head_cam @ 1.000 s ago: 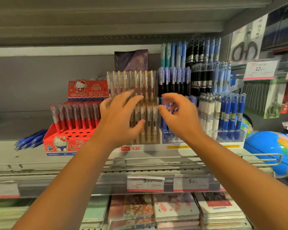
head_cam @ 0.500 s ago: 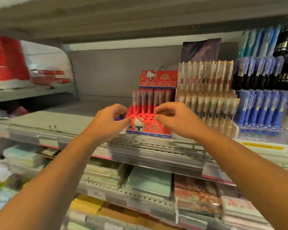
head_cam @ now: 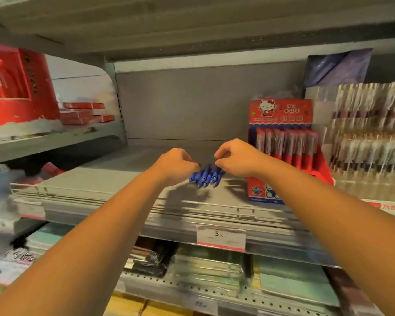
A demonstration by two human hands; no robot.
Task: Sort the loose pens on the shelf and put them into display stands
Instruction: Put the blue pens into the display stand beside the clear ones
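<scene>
Head view shows a grey metal shelf (head_cam: 100, 185), its bare stretch carrying the work. At its right end stands a red cardboard display stand printed with a cartoon cat (head_cam: 281, 115), its slots holding red-capped pens upright. A clear stand of pale pens (head_cam: 369, 133) sits beyond it, blurred. Both forearms reach in from below. The left hand (head_cam: 176, 166) and the right hand (head_cam: 235, 159) meet at mid-shelf, level with one another and equally near the work. Between them lies a small bundle of loose blue plastic pens (head_cam: 205, 176), resting on the shelf just left of the red stand. The pens lie side by side, long axes running from near-left to far-right, blunt ends toward the camera. The fingers (head_cam: 193, 166) of each hand are curled narrow and appear to pinch the bundle, one hand on each flank. Judgement: gathering is in hand, and the carry must go rightward to a stand.
</scene>
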